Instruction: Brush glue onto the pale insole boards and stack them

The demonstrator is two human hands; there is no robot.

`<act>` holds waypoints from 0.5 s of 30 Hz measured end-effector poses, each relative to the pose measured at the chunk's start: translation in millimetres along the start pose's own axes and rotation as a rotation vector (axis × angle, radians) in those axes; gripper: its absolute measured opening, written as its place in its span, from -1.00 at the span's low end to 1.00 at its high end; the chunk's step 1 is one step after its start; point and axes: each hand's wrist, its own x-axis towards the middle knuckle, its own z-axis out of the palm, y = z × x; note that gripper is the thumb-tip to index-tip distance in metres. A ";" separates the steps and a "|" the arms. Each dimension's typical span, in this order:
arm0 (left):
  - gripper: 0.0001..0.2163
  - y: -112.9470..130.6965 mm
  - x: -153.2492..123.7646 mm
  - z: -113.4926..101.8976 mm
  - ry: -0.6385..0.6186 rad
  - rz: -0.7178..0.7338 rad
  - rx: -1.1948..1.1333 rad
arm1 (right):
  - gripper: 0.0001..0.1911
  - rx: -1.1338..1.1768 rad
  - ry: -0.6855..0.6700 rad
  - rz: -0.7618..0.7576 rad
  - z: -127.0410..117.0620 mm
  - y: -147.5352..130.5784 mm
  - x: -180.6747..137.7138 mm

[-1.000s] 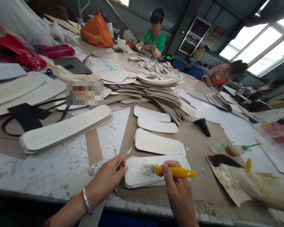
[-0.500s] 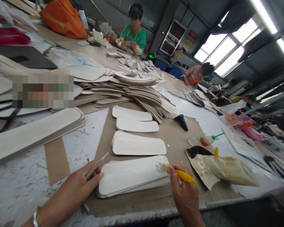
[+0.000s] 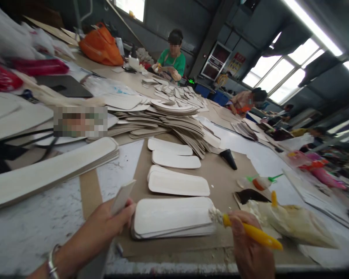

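My right hand [image 3: 251,240] is closed round the yellow handle of a brush [image 3: 250,230]. Its pale, glue-clotted bristles touch the right end of the top white panel on the nearest stack [image 3: 174,215]. In my left hand [image 3: 112,221] is a thin, light strip [image 3: 123,197], pinched between thumb and fingers, while the thumb lies at the stack's left edge. Beyond that stack lie more white rounded panels [image 3: 178,183] in short piles on brown board [image 3: 221,182]. To the right sits a bag smeared with cream paste [image 3: 296,223].
A long stack of panels [image 3: 52,170] lies at left. Fanned piles of grey-white pieces [image 3: 174,120] cover the table's middle. A black cone [image 3: 228,159] and a small bottle with a green nozzle [image 3: 261,183] are at right. A person in green [image 3: 174,60] works across the table.
The brush has moved right to the panel's end. My left hand's strip has tilted, showing more of its face. The whole view has shifted, so things appear lower and further right.
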 end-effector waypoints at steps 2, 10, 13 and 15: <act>-0.75 15.2 -11.0 1.9 -0.125 -0.080 -0.258 | -0.69 0.140 -0.065 0.109 9.0 -17.3 -0.8; -0.77 34.7 -25.4 18.5 -0.207 -0.023 -0.915 | -0.70 0.772 -0.725 0.239 83.0 -90.3 -20.5; -0.80 35.1 -25.1 21.7 -0.116 -0.005 -1.031 | -0.71 0.837 -0.775 0.401 96.7 -94.3 -28.2; -0.82 34.9 -25.0 24.0 -0.068 -0.006 -1.070 | -0.76 0.793 -0.762 0.456 97.8 -92.5 -30.0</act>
